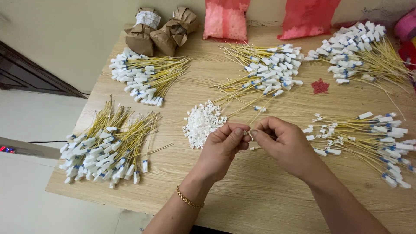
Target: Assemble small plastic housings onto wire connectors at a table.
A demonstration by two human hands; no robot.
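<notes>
While both hands meet over the middle of the wooden counter [260,203], the left hand [221,149] and the right hand [284,145] pinch one thin yellow wire [260,113] between tight fingers [237,134]. Its far end runs up toward a bundle of yellow wires with white plugs [271,69]. A pile of small white caps [201,121] lies just beside the left hand. More bundles lie all around. Two brown paper bags [160,32] sit at the back.
</notes>
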